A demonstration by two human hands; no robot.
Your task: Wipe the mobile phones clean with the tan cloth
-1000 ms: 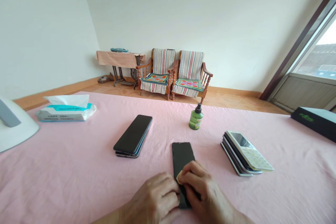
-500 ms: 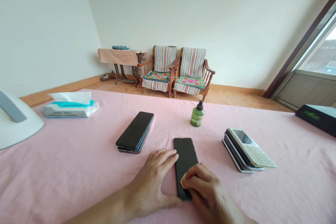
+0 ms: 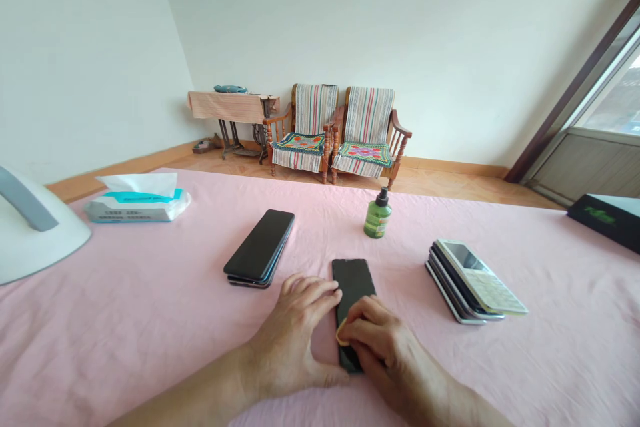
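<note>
A black smartphone [image 3: 354,280] lies face up on the pink cloth in front of me. My left hand [image 3: 293,340] steadies it, fingertips at its left edge and thumb by its lower left corner. Pinched in my right hand [image 3: 383,347] is a small yellowish pad [image 3: 342,332], pressed on the lower half of the screen; its far side is hidden by the fingers. Left of the hands is a stack of smartphones [image 3: 260,245], a black screen uppermost. Another stack of phones [image 3: 475,280], topped by a white and cream one, lies to the right.
Beyond the smartphone stands a green spray bottle [image 3: 377,215] with a black top. A tissue pack [image 3: 137,203] and a white and grey object [image 3: 43,237] are at the left. On the far right sits a black box [image 3: 607,221]. Two wooden armchairs [image 3: 370,137] stand past the table.
My right hand has slid the pad a little up and to the left across the screen. The whole view has shifted slightly; my left hand keeps its place at the smartphone.
</note>
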